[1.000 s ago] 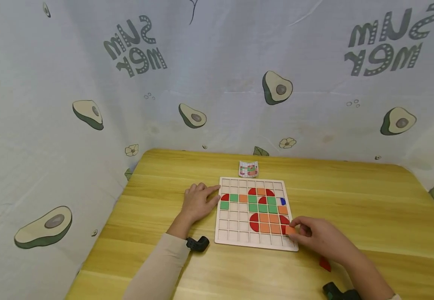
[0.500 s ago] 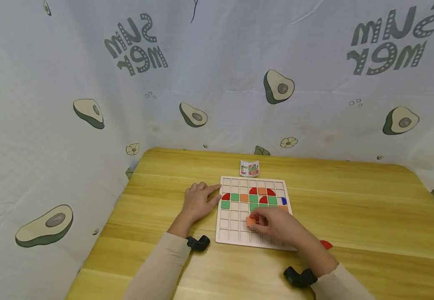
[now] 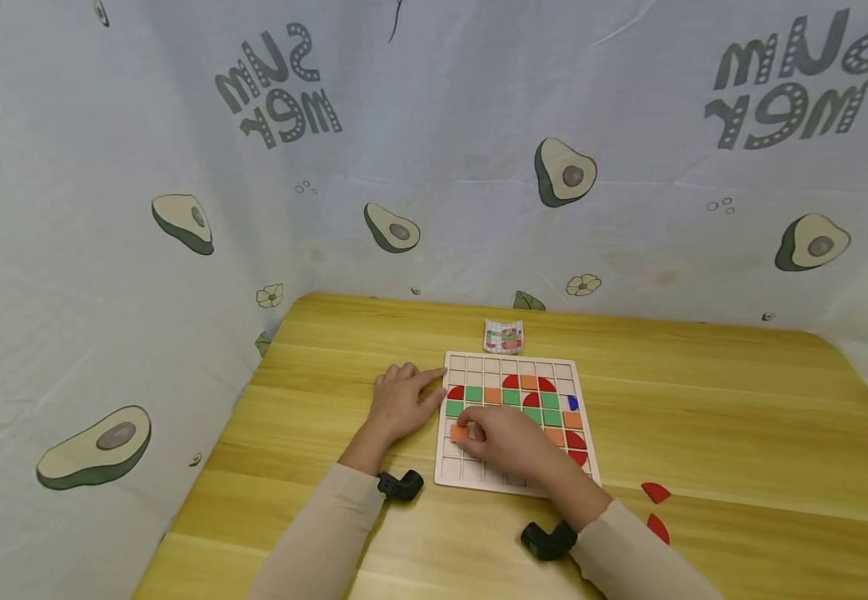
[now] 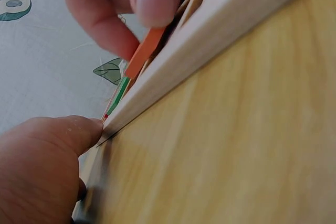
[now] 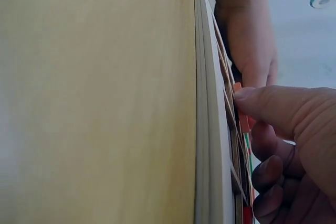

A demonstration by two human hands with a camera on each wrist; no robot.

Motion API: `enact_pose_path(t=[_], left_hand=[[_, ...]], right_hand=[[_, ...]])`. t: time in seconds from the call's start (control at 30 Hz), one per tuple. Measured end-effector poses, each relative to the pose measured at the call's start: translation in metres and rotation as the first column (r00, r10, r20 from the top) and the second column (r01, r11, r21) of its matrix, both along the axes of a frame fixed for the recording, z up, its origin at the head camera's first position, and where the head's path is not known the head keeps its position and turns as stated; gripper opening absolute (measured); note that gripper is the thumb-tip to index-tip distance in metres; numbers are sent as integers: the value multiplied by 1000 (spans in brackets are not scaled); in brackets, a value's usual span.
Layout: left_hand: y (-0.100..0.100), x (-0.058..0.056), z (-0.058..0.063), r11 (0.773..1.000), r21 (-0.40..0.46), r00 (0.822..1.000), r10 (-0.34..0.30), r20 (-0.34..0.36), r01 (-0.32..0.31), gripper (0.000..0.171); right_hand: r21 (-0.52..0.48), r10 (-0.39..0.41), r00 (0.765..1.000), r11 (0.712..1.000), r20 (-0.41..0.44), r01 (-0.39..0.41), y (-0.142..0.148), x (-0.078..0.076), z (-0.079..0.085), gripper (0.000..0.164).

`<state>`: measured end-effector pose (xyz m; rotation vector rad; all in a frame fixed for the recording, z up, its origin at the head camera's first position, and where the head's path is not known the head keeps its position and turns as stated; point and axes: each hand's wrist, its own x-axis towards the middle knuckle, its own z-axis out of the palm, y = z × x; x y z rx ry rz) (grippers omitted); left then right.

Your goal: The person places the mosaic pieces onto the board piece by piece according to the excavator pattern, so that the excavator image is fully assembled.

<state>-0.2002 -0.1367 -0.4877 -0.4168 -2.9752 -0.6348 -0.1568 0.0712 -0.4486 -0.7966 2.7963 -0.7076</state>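
A pale wooden grid board (image 3: 512,363) lies on the table, its cells partly filled with green and orange squares and red quarter-circles. Between thumb and fingertips, my right hand (image 3: 512,442) pinches an orange square tile (image 3: 459,433) at the board's left column, just below a green tile (image 3: 455,408). The left wrist view has the orange tile (image 4: 144,53) tilted on edge at the board's side wall. My left hand (image 3: 398,406) rests by the left edge, with index finger and thumb extended against it. Several filled cells are hidden under my right hand.
Behind the board lies a small curled pattern card (image 3: 504,337). To the right, two loose red quarter-circle pieces (image 3: 655,492) lie on the wooden table (image 3: 741,400). A blue piece (image 3: 572,402) sits near the board's right edge. A printed curtain (image 3: 464,225) hangs behind the table.
My right hand has carried the orange tile leftward from the board's lower right corner to its left column, uncovering the loose red pieces. My left hand has stayed at the left edge.
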Motion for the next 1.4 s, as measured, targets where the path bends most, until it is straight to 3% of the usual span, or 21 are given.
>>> enact_pose_path(t=[0.37,0.7,1.0,1.17,1.4], left_hand=[[-1,0,0,1000,3,1000,-1,-1,1,43],[2,0,0,1000,-2,1000,5,2,-5,43],[1,2,2,1000,12,1000,3,8,-3,43],[1,3,3,1000,20,1000,4,-1,-4,42],[2,2,2,1000,9,1000,5,-10,-5,42]], right_hand=[[-8,-91,993,996,73,92,-10,-5,-1,23],[-37,-109,991,993,80,112,-1,2,1,23],[-35,-177,977,983,121,182,38,14,6,22],[-14,-214,971,976,104,217,67,22,8,14],[25,-257,961,966,98,256,103,33,15,17]])
